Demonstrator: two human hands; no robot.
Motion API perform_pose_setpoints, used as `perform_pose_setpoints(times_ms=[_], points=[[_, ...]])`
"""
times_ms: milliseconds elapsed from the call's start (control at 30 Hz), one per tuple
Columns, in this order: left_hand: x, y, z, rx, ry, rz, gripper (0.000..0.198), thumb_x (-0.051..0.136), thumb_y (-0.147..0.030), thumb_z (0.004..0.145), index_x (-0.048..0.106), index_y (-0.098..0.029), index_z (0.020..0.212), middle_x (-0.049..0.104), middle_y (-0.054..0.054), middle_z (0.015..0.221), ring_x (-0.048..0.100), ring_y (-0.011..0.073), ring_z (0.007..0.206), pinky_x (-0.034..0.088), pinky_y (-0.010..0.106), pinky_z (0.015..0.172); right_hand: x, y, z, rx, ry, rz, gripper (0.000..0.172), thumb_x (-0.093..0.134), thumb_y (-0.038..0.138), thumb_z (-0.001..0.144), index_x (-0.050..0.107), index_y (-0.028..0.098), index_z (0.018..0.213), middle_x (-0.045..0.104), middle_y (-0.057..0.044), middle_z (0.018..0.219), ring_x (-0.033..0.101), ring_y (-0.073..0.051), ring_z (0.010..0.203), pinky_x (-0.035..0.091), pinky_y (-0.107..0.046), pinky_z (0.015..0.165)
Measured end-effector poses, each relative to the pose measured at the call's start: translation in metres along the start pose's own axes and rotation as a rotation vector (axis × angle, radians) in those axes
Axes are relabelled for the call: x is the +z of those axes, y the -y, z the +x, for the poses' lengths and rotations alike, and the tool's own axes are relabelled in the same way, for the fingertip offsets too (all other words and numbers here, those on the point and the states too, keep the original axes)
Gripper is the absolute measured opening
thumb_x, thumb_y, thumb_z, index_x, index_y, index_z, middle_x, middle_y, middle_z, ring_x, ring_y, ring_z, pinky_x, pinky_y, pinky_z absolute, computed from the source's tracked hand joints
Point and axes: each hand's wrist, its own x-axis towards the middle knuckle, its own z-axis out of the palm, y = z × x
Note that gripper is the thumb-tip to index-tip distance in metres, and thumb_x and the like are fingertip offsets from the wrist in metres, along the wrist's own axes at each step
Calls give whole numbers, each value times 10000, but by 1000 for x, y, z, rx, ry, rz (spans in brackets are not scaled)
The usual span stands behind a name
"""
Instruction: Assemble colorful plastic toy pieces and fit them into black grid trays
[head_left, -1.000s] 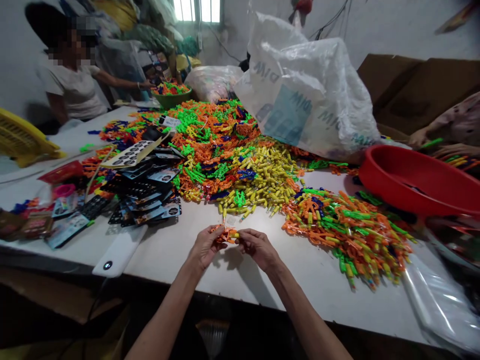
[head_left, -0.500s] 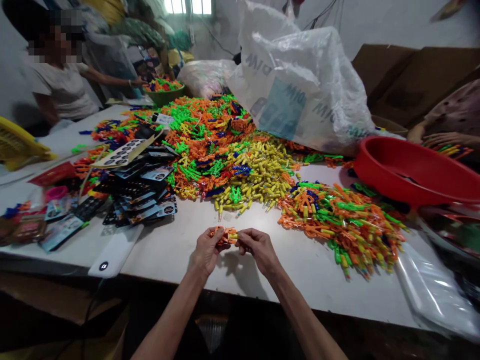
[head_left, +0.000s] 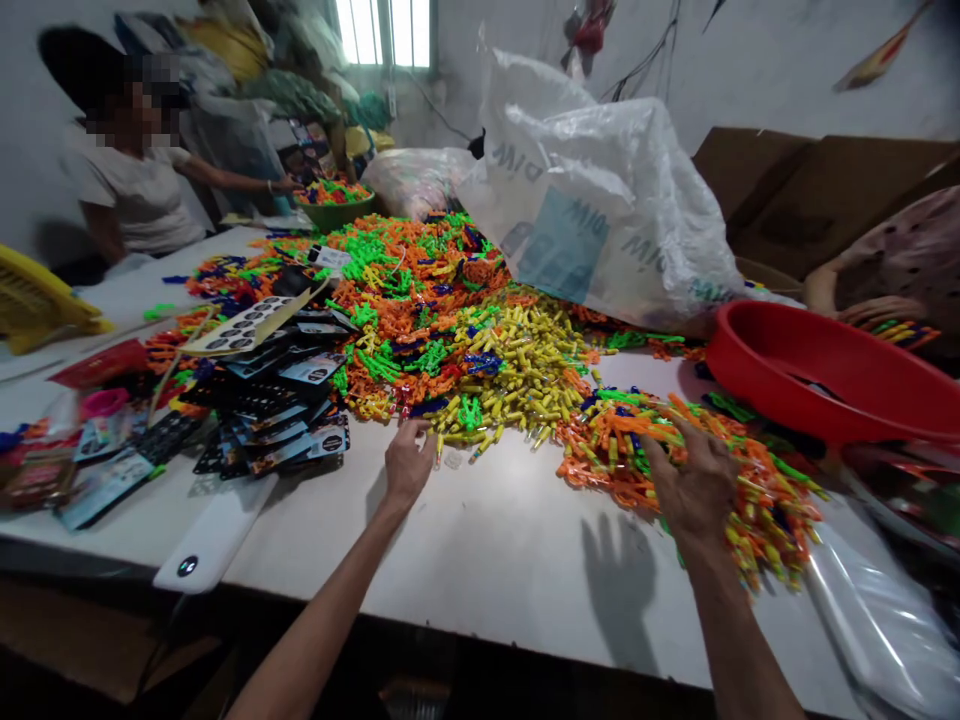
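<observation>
My left hand (head_left: 409,462) is at the front edge of the big heap, by red and orange plastic pieces (head_left: 386,402). Its fingers are bent together, and whatever is at their tips is hidden. Just right of it lie yellow tubes (head_left: 517,365), with a green piece (head_left: 470,412) among them. Over the smaller pile on the right, my right hand (head_left: 697,485) has its fingers spread. An orange plastic figure (head_left: 637,425) lies on that pile (head_left: 776,515) by the thumb and fingers, not gripped.
Black printed cards (head_left: 289,405) are stacked on the left, near a white power bank (head_left: 214,545). A red basin (head_left: 817,375) and clear plastic bags (head_left: 877,610) are on the right. Behind the heap stands a large white sack (head_left: 600,200). Co-workers sit at left and right.
My hands have parted from the orange and yellow piece they held together. The left has moved forward to the heap; the right has swung right over the smaller pile and opened.
</observation>
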Motion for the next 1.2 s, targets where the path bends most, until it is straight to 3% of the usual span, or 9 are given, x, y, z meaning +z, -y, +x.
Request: perform_pose_setpoints(times_ms=[67,233,367,500,600,667,733,867,1200], points=[[4,1,32,138,-52,283,248,520,-164,764,614,-153,993,601,121,1098,532,243,1049,403,352,901,23,16,-5,-87,96,-83,393,517,414,789,613,137,1051,608,-174,1069,508,-319,1062,384,-472,889],[23,-8,90,200,78,721,370,554,-283,772,559,-174,1125,541,134,1170,476,286,1091,380,384,901,105,102,-58,-72,797,-140,287,464,395,837,564,185,1005,614,-102,1007,588,-232,849,417,-319,686],[15,-12,98,267,163,758,203,495,-206,784,615,-161,941,594,135,1034,516,276,998,389,381,870,126,127,-70,-18,879,-227,276,464,264,813,495,197,1079,580,-94,1082,583,-235,926,393,-320,738],[-8,-8,82,412,-7,615,184,480,-216,775,613,-145,880,580,165,1082,472,306,1071,368,421,918,110,105,-57,84,839,-141,329,471,111,737,521,191,1052,599,-96,1052,574,-233,951,382,-345,792],[-24,-7,59,249,-165,316,196,535,-274,724,610,-156,862,618,120,976,534,276,967,416,404,856,92,88,-52,317,852,136,298,541,167,707,559,182,1004,636,-55,860,592,-198,799,421,-309,693],[-31,-10,36,-13,-32,27,258,611,-347,654,605,-162,834,632,62,799,574,226,778,463,345,703,79,84,-53,441,891,407,278,576,232,697,589,166,967,616,-17,719,570,-150,635,422,-263,584],[-34,-17,7,-266,240,-286,321,670,-391,591,594,-153,792,612,25,671,556,172,620,444,274,550,66,85,-57,507,909,707,258,604,292,683,627,148,896,590,5,651,516,-103,525,394,-228,510],[-32,-29,-41,-507,582,-696,361,731,-364,589,586,-145,837,618,18,699,545,118,545,397,204,428,40,93,-66,602,970,1038,275,694,372,627,662,140,773,574,18,571,425,-58,424,331,-207,431],[-22,-31,-75,-614,508,-973,378,757,-266,623,602,-149,948,648,39,825,568,96,530,442,188,385,18,103,-92,693,908,1066,296,728,410,627,597,158,709,587,13,531,488,-89,436,374,-224,455]])
